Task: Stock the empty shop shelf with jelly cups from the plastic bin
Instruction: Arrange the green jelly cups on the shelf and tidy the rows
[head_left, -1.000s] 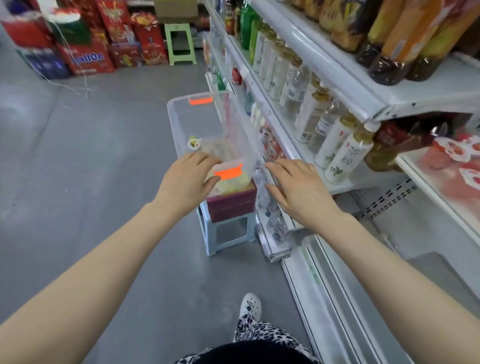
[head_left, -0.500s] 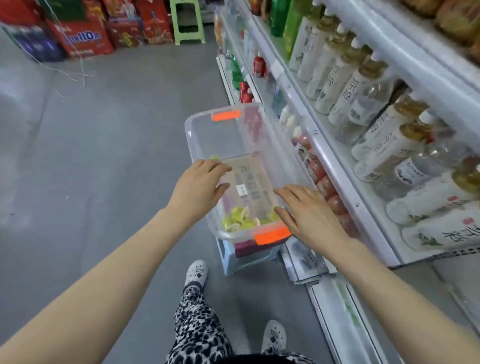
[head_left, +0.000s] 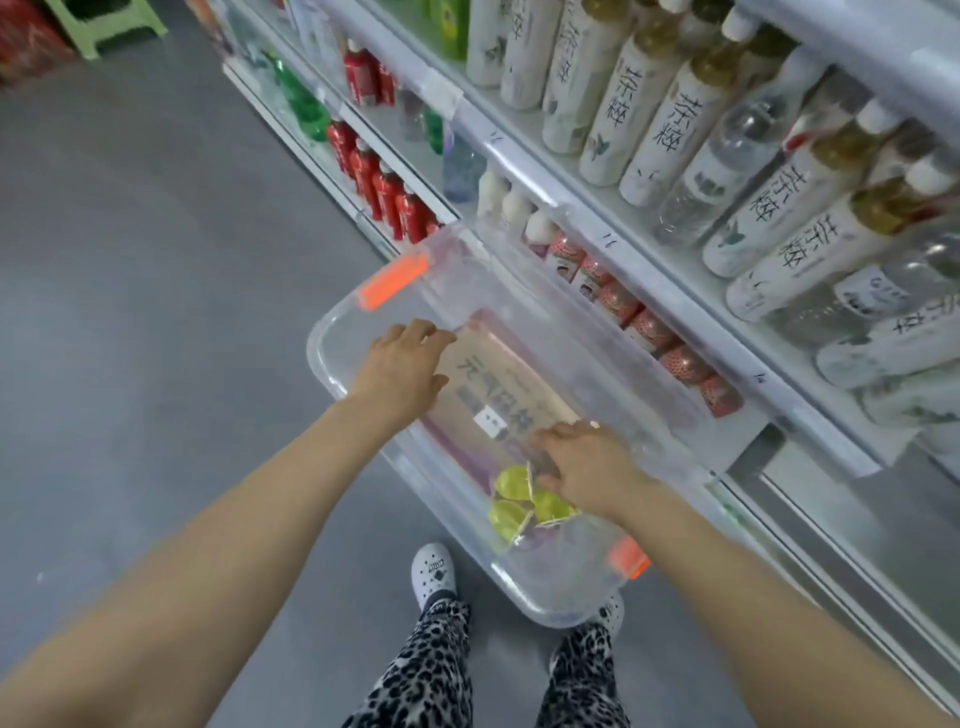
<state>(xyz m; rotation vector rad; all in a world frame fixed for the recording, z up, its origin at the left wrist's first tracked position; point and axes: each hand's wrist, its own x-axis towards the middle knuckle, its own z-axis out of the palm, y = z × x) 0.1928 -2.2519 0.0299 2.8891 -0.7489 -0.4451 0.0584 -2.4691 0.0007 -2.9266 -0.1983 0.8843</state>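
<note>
Locate the plastic bin (head_left: 550, 587) at the centre of the head view: transparent, lying diagonally, with one orange latch (head_left: 393, 281) at the far short end and another at the near short end. Find the jelly cups (head_left: 511, 483) inside, at the near end: three yellow-green cups visible, clustered and touching, pale lid edges showing. Note the printed cardboard box (head_left: 498, 379) seen through the clear base (contact with the bin not discernible).

Left hand (head_left: 400, 371): back up, extended across the bin's left long rim, fingers bent toward the far end, thumb beside the box print. Gripping the wall or merely resting: cannot tell.

Right hand (head_left: 589, 467): back up, over the near half of the bin, fingers curled downward against the jelly cups, covering part of the cluster. Pinching a cup or not: cannot tell, fingertips hidden.

Find the shelving (head_left: 639, 280) directly right of the bin, close beside its long side. Upper tier: white-labelled tea bottles (head_left: 649, 135) in rows. Lower tier: red-patterned containers (head_left: 649, 327) beside the bin, red bottles (head_left: 387, 192) farther along. Below: grey floor (head_left: 156, 312), leopard-print trousers (head_left: 426, 670), white clogs (head_left: 434, 569).
</note>
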